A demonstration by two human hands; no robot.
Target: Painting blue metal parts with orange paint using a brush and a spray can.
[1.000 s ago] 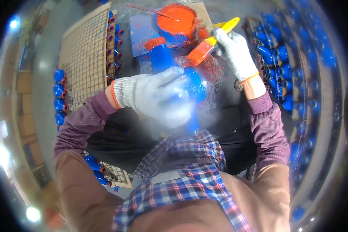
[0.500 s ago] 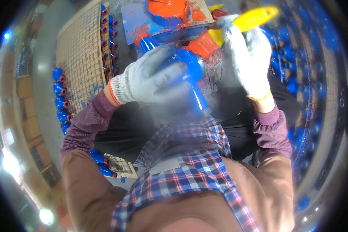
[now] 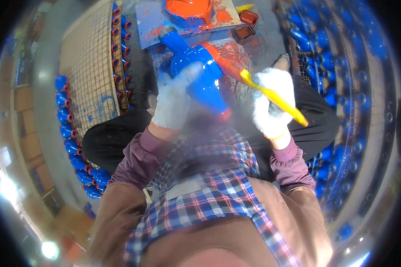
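Observation:
My left hand (image 3: pixel 176 98), in a white knit glove, grips a glossy blue pipe fitting (image 3: pixel 194 60) from its left side. One end of the fitting, at the upper left, is bare grey; the lower end is painted orange-red. In my gloved right hand (image 3: pixel 275 100) is a paintbrush (image 3: pixel 272 95) with a yellow handle that slants down to the right. Its orange-red bristles lie against the fitting's upper right opening. Motion blurs the lower part of the fitting and my left fingers.
A tub of orange paint (image 3: pixel 189 9) stands on a paint-stained board (image 3: pixel 149 22) ahead. Small red-brown containers (image 3: pixel 244 31) sit right of it. A wire-mesh rack (image 3: pixel 87 58) and rows of blue fittings (image 3: pixel 67 115) are on the left; more fittings (image 3: pixel 300 40) fill mesh racks on the right.
The fitting has turned in my left hand: its orange-red end now points down and a bare end points up left. My right hand came lower and inward, and the brush handle swung downward.

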